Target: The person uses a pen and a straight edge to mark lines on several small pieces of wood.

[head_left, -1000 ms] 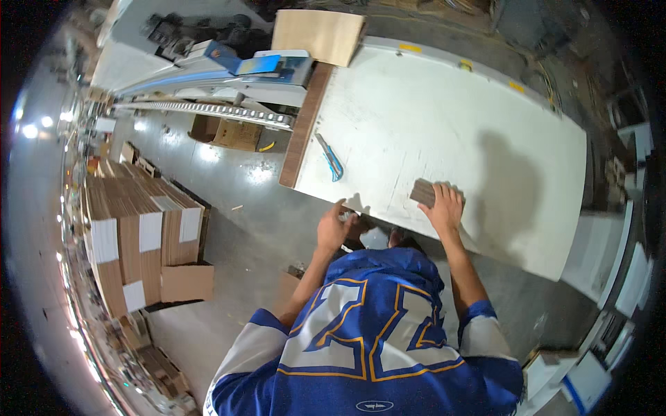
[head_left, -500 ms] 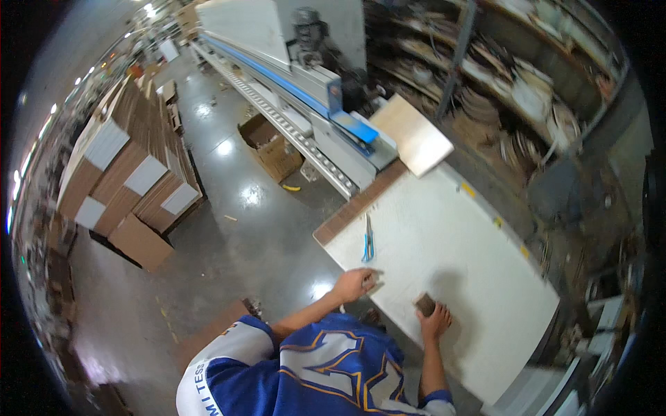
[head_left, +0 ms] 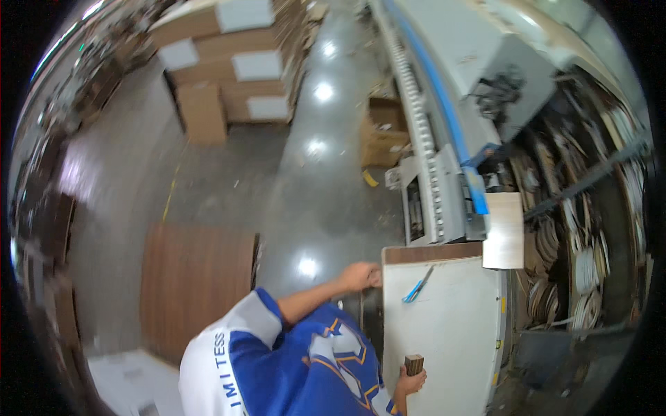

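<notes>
My right hand (head_left: 415, 382) is closed around a small dark brown wooden block (head_left: 414, 363) over the near left part of a white-topped table (head_left: 451, 319). The block has a striped, layered look. My left hand (head_left: 363, 276) is at the table's left edge, near its far corner, with the fingers curled. Whether anything lies in those fingers is too small to make out. On the white top, right of my left hand, lies a slim blue-handled cutting tool (head_left: 415, 290). A brown wood-grain strip (head_left: 431, 254) runs along the far end of the table.
A long machine with a blue rail (head_left: 444, 104) extends beyond the table. A pale board (head_left: 503, 230) juts out at its near end. Shelves with coiled strips (head_left: 548, 291) stand right. Left are a brown panel (head_left: 198, 291), stacked boards (head_left: 243, 62) and an open cardboard box (head_left: 383, 132).
My view has swung left, bringing the brown panel into fuller sight. My right hand still grips the wooden block; my left hand stays by the table's left edge.
</notes>
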A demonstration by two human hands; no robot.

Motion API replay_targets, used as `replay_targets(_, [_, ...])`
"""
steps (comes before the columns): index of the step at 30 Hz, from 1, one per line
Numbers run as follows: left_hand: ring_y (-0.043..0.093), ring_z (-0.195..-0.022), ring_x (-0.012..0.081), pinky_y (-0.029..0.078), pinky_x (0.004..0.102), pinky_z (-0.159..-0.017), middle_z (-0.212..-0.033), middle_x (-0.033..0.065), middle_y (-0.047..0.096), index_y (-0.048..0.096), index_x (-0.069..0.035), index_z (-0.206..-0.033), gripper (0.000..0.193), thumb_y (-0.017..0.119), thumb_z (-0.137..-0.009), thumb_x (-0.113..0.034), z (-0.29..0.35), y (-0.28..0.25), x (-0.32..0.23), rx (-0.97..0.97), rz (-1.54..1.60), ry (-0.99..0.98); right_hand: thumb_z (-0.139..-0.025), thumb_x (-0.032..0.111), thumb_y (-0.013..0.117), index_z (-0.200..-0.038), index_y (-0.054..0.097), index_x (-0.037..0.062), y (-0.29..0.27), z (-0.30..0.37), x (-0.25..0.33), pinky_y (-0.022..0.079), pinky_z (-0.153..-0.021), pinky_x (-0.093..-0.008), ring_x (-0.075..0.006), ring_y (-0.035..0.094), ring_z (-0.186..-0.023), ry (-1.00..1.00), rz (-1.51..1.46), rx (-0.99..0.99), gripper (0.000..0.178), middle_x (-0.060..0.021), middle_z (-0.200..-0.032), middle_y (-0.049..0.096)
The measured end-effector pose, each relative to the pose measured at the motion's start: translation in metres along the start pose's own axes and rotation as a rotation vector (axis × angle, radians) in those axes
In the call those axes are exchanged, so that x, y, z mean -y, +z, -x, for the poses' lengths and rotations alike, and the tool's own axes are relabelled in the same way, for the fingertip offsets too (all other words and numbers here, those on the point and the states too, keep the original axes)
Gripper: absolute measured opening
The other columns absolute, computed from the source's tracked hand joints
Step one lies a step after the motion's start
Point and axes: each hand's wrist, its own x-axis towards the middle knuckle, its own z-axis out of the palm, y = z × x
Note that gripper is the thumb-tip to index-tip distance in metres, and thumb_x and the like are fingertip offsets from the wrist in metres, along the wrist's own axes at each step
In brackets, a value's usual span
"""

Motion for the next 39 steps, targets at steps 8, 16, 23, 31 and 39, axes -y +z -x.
replay_targets(8, [0.071,-0.102,0.0371,0.056,0.0479,-0.088,-0.106,0.0131,0.076,0.067,-0.012,-0.128,0.046,0.072,-0.090,-0.038,0.053,-0.051,0.102,-0.169,0.122,-0.186,-0.063,0.067,0.087,-0.127,0.058,0.0048,0.016,-0.004,-0.014,0.047,-0.094,-0.0587,-0.0441,0.060,-0.111,-0.046,0.081,0.055,0.094,-0.0184,-0.117,0.064])
replay_targets(16, [0.071,-0.103,0.0343,0.055,0.0475,-0.090,-0.105,0.0141,0.076,0.069,-0.010,-0.124,0.046,0.073,-0.088,-0.038,0.148,-0.084,0.191,-0.209,0.058,-0.555,-0.064,0.074,0.083,-0.122,0.058,0.0013,0.040,-0.014,-0.040,0.050,-0.091,-0.0589,-0.0467,0.062,-0.106,-0.166,0.101,0.052,0.097,-0.0214,-0.113,0.064])
replay_targets(23, [0.071,-0.101,0.0351,0.056,0.0467,-0.087,-0.101,0.0140,0.076,0.069,-0.008,-0.123,0.041,0.072,-0.091,-0.033,0.128,-0.077,0.162,-0.202,0.049,-0.520,-0.074,0.067,0.081,-0.129,0.045,-0.0042,0.014,-0.015,-0.030,0.048,-0.093,-0.0589,-0.0486,0.059,-0.111,-0.162,0.152,0.239,0.097,-0.0264,-0.118,0.059])
replay_targets(31, [0.069,-0.100,0.0379,0.055,0.0480,-0.087,-0.105,0.0164,0.074,0.067,-0.008,-0.125,0.041,0.071,-0.093,-0.034,0.091,-0.047,0.126,-0.178,0.086,-0.218,-0.078,0.048,0.086,-0.125,0.047,-0.0057,-0.019,-0.003,0.020,0.048,-0.095,-0.0568,-0.0477,0.059,-0.111,-0.054,0.095,0.270,0.081,-0.0261,-0.119,0.059])
replay_targets(39, [0.069,-0.101,0.0381,0.055,0.0496,-0.086,-0.103,0.0156,0.075,0.068,-0.009,-0.122,0.040,0.071,-0.091,-0.034,0.089,-0.034,0.122,-0.182,0.103,-0.212,-0.079,0.041,0.087,-0.120,0.050,-0.0084,-0.027,0.000,0.023,0.047,-0.096,-0.0553,-0.0478,0.058,-0.111,-0.110,0.021,0.235,0.074,-0.0272,-0.116,0.059])
